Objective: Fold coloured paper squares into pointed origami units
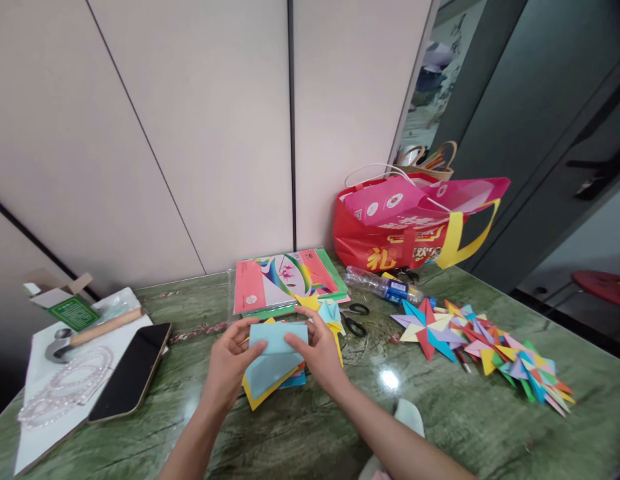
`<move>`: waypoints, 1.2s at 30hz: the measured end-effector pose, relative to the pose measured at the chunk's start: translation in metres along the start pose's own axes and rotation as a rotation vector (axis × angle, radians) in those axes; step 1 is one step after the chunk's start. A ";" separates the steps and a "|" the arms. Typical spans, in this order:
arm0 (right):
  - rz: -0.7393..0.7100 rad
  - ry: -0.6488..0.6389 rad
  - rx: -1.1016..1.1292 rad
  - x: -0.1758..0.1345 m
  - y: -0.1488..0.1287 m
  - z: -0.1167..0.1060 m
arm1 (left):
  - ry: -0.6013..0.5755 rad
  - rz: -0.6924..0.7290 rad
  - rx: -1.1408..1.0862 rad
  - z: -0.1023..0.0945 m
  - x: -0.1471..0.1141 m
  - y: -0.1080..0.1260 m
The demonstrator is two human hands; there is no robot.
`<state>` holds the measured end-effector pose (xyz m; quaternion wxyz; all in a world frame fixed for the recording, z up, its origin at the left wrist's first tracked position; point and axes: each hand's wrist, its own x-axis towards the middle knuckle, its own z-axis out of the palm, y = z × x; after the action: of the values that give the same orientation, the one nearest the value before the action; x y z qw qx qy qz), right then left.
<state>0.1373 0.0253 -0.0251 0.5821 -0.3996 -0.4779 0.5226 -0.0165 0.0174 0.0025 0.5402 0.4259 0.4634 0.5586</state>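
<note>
Pale blue folded paper [278,338], one piece, is gripped between my two hands in the head view, near the middle of a green, marble-patterned tabletop [510,440]. Beneath it lies a small pile of yellow and blue paper [259,398]; I cannot tell how many sheets.

Just beyond are one printed paper pack [285,277] and, near its right corner, one pair of black-handled scissors [348,323]. Further right are one red bag [357,240], one clear plastic bottle [365,281] and a row of multicoloured paper stars [429,327], overlapping too much to count exactly. On the left, one white board [35,447] bears one hammer [107,327], one small green-and-white box [73,312] and looped bead strands [65,387]; one phone [133,373] lies partly over its edge.

My forearms reach in from the bottom edge and converge. My left hand [229,355] presses its thumb on the paper's front, fingers curled behind. My right hand [323,350] mirrors it, thumb on the front, one finger raised above the top corner.
</note>
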 end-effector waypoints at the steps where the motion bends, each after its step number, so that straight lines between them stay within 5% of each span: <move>1: -0.006 0.008 -0.066 0.000 -0.001 0.000 | -0.022 -0.004 -0.015 0.002 -0.001 0.002; 5: -0.014 0.034 -0.255 -0.001 -0.001 -0.001 | -0.066 -0.060 0.005 0.005 -0.005 0.007; 36: 0.095 -0.009 -0.220 0.007 0.017 -0.009 | -0.044 -0.151 0.149 -0.005 0.001 -0.005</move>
<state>0.1419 0.0345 -0.0421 0.5073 -0.4809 -0.5156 0.4955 -0.0204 0.0175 -0.0039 0.5575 0.4409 0.5225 0.4710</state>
